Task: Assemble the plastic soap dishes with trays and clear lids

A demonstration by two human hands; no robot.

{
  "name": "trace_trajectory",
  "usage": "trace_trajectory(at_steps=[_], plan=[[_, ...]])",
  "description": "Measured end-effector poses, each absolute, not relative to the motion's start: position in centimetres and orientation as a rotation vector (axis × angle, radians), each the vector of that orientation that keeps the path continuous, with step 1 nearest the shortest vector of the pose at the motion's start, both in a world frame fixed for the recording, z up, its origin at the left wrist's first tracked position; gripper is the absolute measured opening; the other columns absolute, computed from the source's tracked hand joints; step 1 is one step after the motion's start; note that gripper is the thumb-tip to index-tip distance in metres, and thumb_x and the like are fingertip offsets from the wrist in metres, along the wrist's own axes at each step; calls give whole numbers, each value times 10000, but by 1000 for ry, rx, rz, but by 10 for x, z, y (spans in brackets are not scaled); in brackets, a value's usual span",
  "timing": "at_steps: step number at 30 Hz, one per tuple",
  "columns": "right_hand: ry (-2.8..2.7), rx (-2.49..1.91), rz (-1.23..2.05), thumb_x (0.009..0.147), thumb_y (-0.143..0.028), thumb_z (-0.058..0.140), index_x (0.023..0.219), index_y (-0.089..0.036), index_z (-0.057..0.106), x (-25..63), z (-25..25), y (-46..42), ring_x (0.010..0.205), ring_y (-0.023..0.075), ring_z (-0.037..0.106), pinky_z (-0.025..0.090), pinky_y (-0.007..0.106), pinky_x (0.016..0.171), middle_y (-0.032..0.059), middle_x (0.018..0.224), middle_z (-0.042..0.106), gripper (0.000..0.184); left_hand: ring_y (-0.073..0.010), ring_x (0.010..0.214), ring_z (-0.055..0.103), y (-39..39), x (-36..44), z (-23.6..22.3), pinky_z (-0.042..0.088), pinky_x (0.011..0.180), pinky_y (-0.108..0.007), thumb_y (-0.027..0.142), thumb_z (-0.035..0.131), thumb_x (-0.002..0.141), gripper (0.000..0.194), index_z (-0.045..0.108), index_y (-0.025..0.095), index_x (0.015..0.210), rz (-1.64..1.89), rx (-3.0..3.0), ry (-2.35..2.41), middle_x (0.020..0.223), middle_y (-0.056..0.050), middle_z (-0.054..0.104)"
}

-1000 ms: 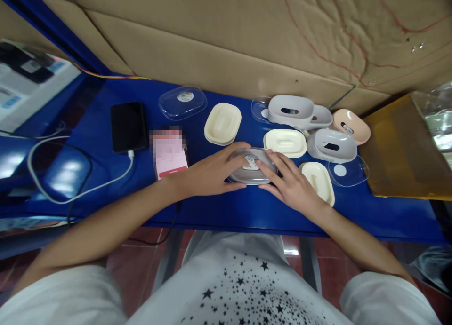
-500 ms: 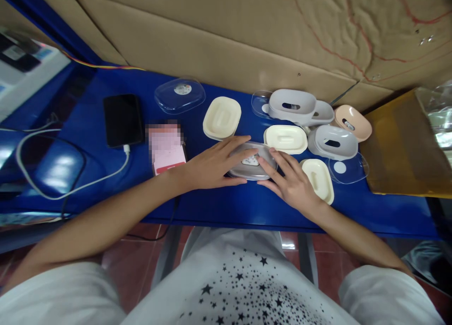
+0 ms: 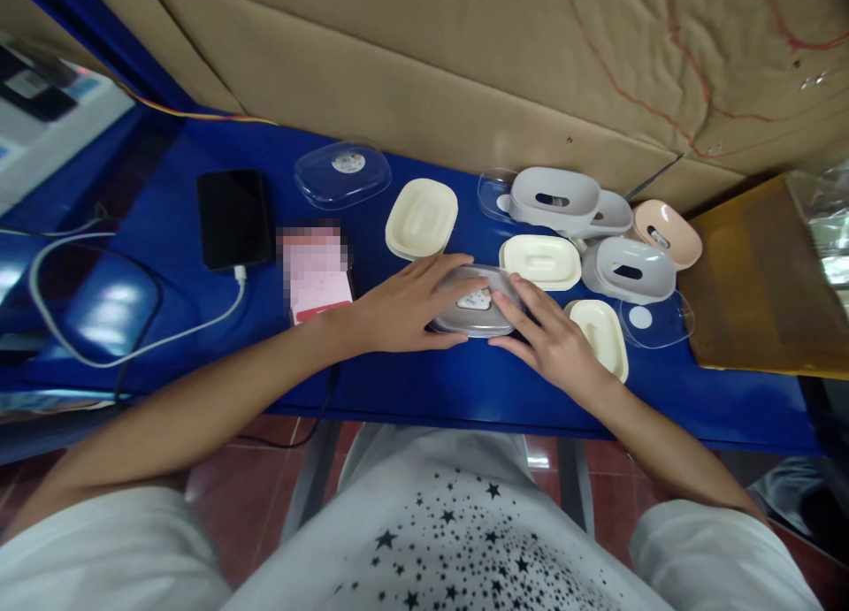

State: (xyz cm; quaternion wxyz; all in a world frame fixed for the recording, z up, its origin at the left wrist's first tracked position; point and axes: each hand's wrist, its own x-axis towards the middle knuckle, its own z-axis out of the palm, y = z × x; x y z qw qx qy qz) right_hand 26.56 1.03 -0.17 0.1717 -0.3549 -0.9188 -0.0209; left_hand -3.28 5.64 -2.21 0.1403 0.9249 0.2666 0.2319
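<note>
Both left hand and right hand are gripping clear-lidded grey oval plastic box; white paper sticker is showing illegible print.

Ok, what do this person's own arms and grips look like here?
The left grip and right grip are bare and ungloved. The forearms are uncovered too. The short sleeves are loose, plain and whitish; the whitish shirt carries black stars.

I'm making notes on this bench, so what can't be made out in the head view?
- Patterned white patch on the grey dish: head view; too small to read, partly behind fingers of the left hand and right hand.
- Upper phone screen: head view; pixelated.
- Cardboard box: head view; cut off by right edge.
</note>
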Motion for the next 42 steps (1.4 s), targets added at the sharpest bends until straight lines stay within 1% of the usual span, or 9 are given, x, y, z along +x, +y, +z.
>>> trace_trajectory(at_steps=[6,13,16,20,23,26,32,38,42], plan=[[-2621,-1043,-231,1042,-471,708,1808,-304,90,269,2,8,1430,346,669,680,475,1078,182,1612,619,998,-428,1559,475,57,-31,-21,470,1247,-654,474,754,1018,768,415,240,1666,697,2660,763,1692,-243,422],[-2618,-1047,-103,1047,-428,716,1807,-281,140,270,0,10,1415,372,658,609,518,1162,186,1629,596,964,-424,1565,467,57,-31,-17,453,1254,-655,491,751,1015,763,435,240,1663,652,2609,749,1685,-245,440],[-2640,-1036,-123,1063,-412,697,1800,-249,191,268,2,13,1422,384,643,586,544,1158,209,1622,596,909,-396,1599,438,62,-37,-9,425,1281,-623,535,624,1087,679,441,227,1664,659,2563,807,1716,-235,429],[-2645,-996,-262,1058,-432,714,1717,-230,410,268,6,13,1368,385,662,563,573,1130,204,1534,666,754,-376,1566,488,75,-47,-1,416,1259,-625,355,377,1176,469,551,203,1584,588,2604,1214,1672,-180,532],[-2658,-847,-276,1066,-313,710,1542,-191,606,269,5,10,1241,327,709,585,507,1061,167,1359,757,503,-443,1462,576,80,-51,1,490,1164,-628,357,551,1113,394,681,131,1409,380,2614,1540,1604,-216,589],[-2659,-772,-245,1068,-219,679,1437,-181,678,267,3,7,1211,303,708,590,469,1027,144,1272,778,371,-476,1377,626,80,-51,5,538,1090,-603,404,750,997,383,736,117,1250,259,2565,1730,1558,-246,594],[-2637,-899,-276,1093,-194,593,1471,-150,663,245,1,24,1227,329,712,596,497,1044,178,1282,768,387,-346,1077,760,85,-57,19,584,933,-475,231,620,977,156,707,171,1092,515,2379,1890,1236,-140,737],[-2607,-1120,62,1150,-294,438,1750,-149,302,246,13,58,1599,333,481,440,588,1296,216,1713,495,632,-302,1134,724,88,-72,27,557,995,-451,291,537,1061,105,617,222,1062,988,2375,1711,1139,-101,738],[-2617,-1451,8,1143,-335,478,1620,-94,525,270,17,54,1502,404,588,421,684,1272,264,1612,596,536,-291,1188,696,81,-68,24,530,1043,-474,348,470,1144,164,578,228,1169,1020,2471,1460,1206,-114,720]])
